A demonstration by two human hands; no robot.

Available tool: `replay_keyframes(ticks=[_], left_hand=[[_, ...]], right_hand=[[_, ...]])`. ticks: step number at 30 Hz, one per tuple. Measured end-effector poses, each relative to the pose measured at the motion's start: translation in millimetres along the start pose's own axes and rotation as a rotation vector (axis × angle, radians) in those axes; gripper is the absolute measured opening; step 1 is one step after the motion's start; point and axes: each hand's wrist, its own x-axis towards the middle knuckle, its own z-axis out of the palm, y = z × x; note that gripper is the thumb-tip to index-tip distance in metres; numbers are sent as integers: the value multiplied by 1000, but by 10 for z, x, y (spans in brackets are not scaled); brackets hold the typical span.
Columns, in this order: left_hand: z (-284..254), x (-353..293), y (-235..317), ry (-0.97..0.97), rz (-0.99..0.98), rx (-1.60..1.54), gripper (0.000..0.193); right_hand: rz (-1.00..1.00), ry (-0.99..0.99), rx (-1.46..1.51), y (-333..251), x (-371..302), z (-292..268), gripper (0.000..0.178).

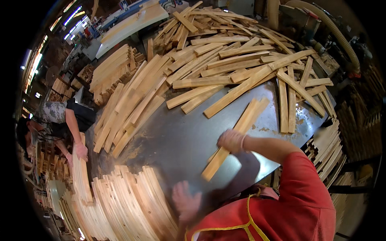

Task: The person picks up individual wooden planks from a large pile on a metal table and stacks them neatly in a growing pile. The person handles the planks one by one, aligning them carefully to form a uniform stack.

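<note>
My right hand (232,141) is closed around a wooden slat (217,163) that slants across the metal tabletop (161,138). A thin edge along that slat's left side may be a second slat, but I cannot tell for sure. Smeared by motion, my left hand (186,199) has its fingers apart and holds nothing. It is just right of a row of pale slats (132,201) packed side by side at the near left.
A large loose heap of slats (229,64) covers the table's far side, with more slats (134,104) at the left. At the left edge a co-worker (56,112) grips a slat (82,176). Stacked slats (110,72) stand beyond. A ribbed hose (337,28) hangs far right.
</note>
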Motion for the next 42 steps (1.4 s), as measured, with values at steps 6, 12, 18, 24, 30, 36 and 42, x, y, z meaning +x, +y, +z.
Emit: replay_keyframes(ticks=[6, 12, 18, 24, 30, 36, 42], left_hand=[[359, 526, 889, -117, 87, 25, 96], [200, 370, 944, -243, -72, -31, 80], [76, -288, 531, -353, -417, -236, 90], [293, -797, 248, -206, -580, -822, 79], [-231, -873, 222, -305, -712, -1241, 78], [6, -651, 0, -233, -587, -186, 103], [-27, -704, -104, -84, -455, 333, 94]], right_hand=[[-147, 411, 157, 262, 547, -349, 54], [413, 45, 179, 1529, 436, -731, 42], [425, 116, 474, 741, 123, -662, 39], [555, 81, 644, -425, 341, -275, 44], [788, 94, 1121, -1787, 505, 372, 45], [-77, -113, 881, -2751, 441, 846, 42], [126, 43, 868, -1672, -128, 164, 42]])
